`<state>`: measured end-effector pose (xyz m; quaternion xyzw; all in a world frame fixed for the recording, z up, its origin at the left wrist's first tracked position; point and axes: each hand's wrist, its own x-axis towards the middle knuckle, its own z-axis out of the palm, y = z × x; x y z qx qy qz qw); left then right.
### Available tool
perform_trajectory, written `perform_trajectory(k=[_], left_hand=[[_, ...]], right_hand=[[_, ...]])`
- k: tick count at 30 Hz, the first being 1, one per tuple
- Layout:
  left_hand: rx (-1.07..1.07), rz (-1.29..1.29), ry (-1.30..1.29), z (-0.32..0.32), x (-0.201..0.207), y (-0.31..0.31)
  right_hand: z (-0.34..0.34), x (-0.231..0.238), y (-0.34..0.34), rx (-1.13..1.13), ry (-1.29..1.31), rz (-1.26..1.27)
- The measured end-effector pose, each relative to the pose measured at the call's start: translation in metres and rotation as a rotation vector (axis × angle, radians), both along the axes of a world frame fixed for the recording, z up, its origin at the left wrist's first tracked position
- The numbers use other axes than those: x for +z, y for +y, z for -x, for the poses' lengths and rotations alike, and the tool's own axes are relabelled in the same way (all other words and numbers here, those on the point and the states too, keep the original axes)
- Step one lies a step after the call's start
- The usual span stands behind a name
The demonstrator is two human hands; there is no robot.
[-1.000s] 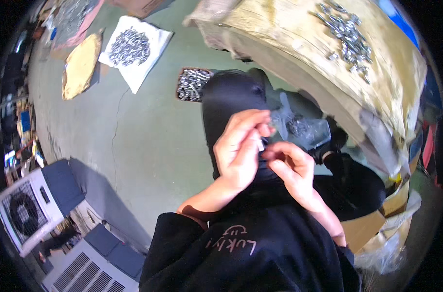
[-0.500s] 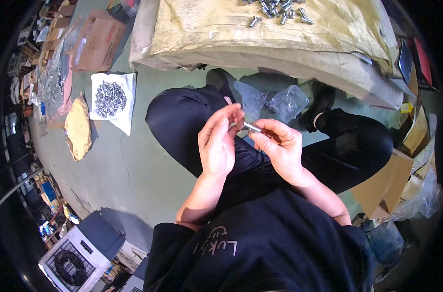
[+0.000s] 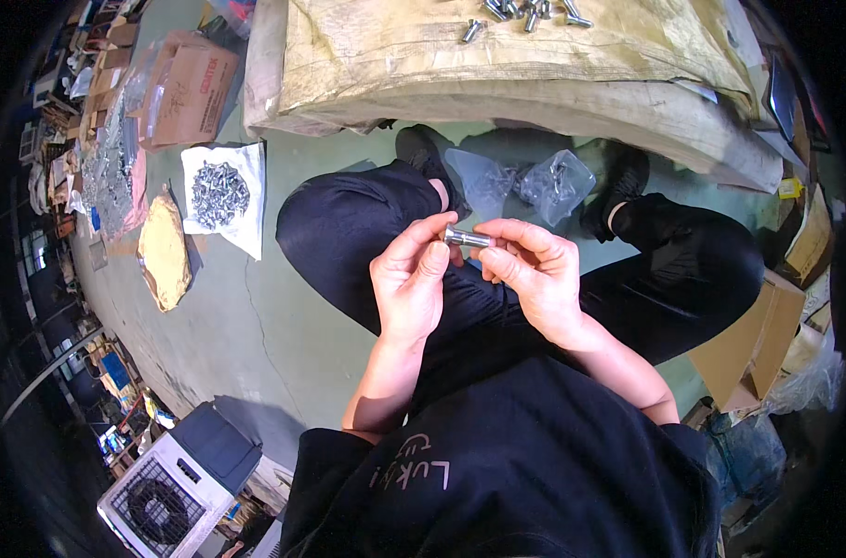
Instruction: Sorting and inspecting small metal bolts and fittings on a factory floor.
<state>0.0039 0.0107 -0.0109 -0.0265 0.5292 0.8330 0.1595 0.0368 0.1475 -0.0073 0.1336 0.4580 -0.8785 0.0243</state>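
Observation:
Above my lap I hold a shiny metal bolt (image 3: 467, 238), lying nearly level, its wider head toward the left. My left hand (image 3: 408, 290) pinches the head end between thumb and fingertips. The other end sits between the thumb and fingers of my right hand (image 3: 542, 279); that tip is partly hidden. Beyond my feet, several similar metal bolts (image 3: 531, 16) lie loose on a surface covered with yellowish sheeting (image 3: 497, 58).
On the floor at left, a white sheet (image 3: 251, 237) bears a heap of small metal pieces (image 3: 220, 193), beside a tan flat piece (image 3: 165, 251) and a cardboard box (image 3: 192, 88). Clear plastic bags (image 3: 558, 186) lie between my feet. A fan unit (image 3: 158, 507) stands lower left, an open carton (image 3: 748, 344) at right.
My left fingers have closed from loosely spread onto the bolt's head. The bolt has turned closer to level, and the view has shifted slightly.

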Motion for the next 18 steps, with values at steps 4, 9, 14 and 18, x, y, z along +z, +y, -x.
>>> perform_trajectory(k=[4,9,14,18], left_hand=[[-0.006,0.020,0.052,-0.0006,0.0000,0.0003],[-0.008,0.063,0.066,0.0004,0.0012,-0.0035],[-0.008,0.107,0.098,0.0008,0.0034,-0.0047],[-0.012,0.114,0.145,-0.0005,0.0033,-0.0060]], right_hand=[[-0.0019,-0.0063,-0.0023,-0.036,-0.019,0.045],[-0.0024,-0.0072,-0.0021,-0.023,0.018,-0.004],[-0.0032,-0.0061,-0.0031,-0.018,0.014,-0.019],[-0.0030,-0.0038,-0.0026,-0.013,0.001,-0.037]])
